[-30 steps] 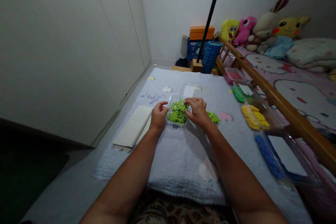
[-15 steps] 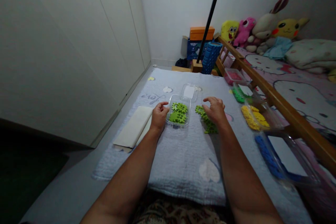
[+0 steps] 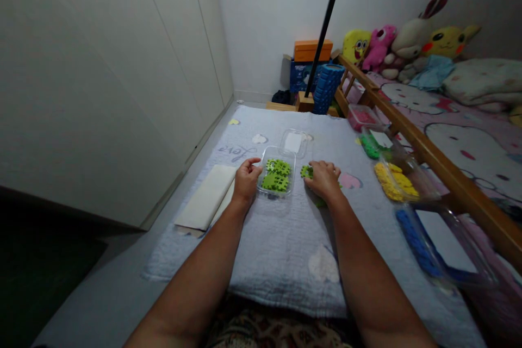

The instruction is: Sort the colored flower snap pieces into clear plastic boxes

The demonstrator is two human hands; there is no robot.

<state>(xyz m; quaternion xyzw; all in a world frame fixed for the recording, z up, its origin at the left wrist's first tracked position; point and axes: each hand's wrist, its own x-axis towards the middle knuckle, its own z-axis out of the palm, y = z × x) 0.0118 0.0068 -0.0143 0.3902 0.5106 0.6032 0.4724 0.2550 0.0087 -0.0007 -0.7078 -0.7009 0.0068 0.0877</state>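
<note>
A clear plastic container [image 3: 294, 174] with several lime-green interlocking pieces [image 3: 275, 181] in it stands on the cloth. My left hand [image 3: 247, 180] is at its left side, thumb and index finger against the wall. To the right of the container, my right hand [image 3: 325, 179] covers most of a loose heap of the same green pieces [image 3: 305, 172]. Its fingers are curled down onto the heap, and their tips are partly hidden. Behind the container lies a clear lid [image 3: 302, 148] with a white label.
Clear boxes of blue pieces [image 3: 416, 242], yellow pieces [image 3: 395, 180], green pieces [image 3: 369, 147] and red pieces [image 3: 362, 117] line the right edge, beside a wooden bed rail [image 3: 432, 155]. A folded cream cloth [image 3: 207, 196] lies at left. A black pole [image 3: 326, 24] rises at the far end.
My right hand has moved slightly left and down onto the loose green pieces, its fingers curling over them and hiding more of the heap. My left hand stays at the container.
</note>
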